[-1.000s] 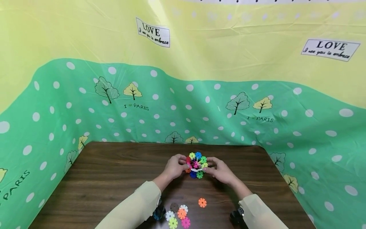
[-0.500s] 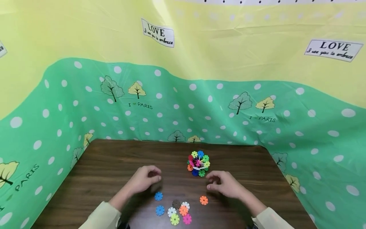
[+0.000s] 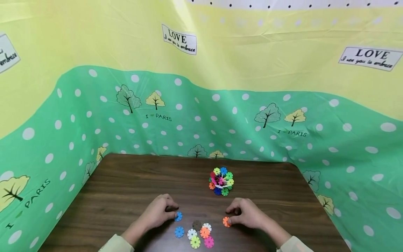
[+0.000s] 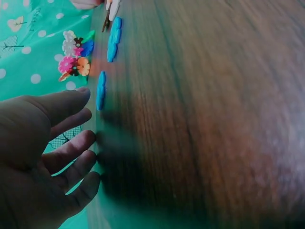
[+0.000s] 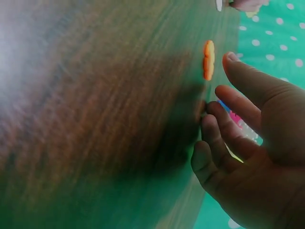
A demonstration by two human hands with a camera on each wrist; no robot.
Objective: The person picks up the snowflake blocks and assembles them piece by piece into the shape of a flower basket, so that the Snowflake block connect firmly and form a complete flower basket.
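Snowflake building discs lie flat on the wooden table. My left hand [image 3: 157,212] hovers with loosely bent fingers beside a blue disc [image 3: 178,217]; in the left wrist view, its thumb tip points toward that blue disc [image 4: 101,90] with a gap between. Nearest my right hand [image 3: 247,213] is a single orange disc [image 3: 225,221], partly overlapped by the thumb in the head view. The right wrist view shows that orange disc [image 5: 208,60] standing apart from the relaxed fingers. Further back sits a round cluster of joined multicoloured discs [image 3: 221,181], touched by neither hand.
Between the hands, toward the front, lie a second blue disc [image 3: 179,232], a brown disc [image 3: 196,224], two white ones, another orange disc [image 3: 205,232], a yellow-green disc [image 3: 195,242] and a pink disc [image 3: 209,242]. A printed curtain [image 3: 201,115] hangs behind the table [image 3: 151,175].
Both hands have let go of the disc cluster, which stays on the table, and have drawn back toward the front, the left beside a blue disc, the right beside the lone orange one.
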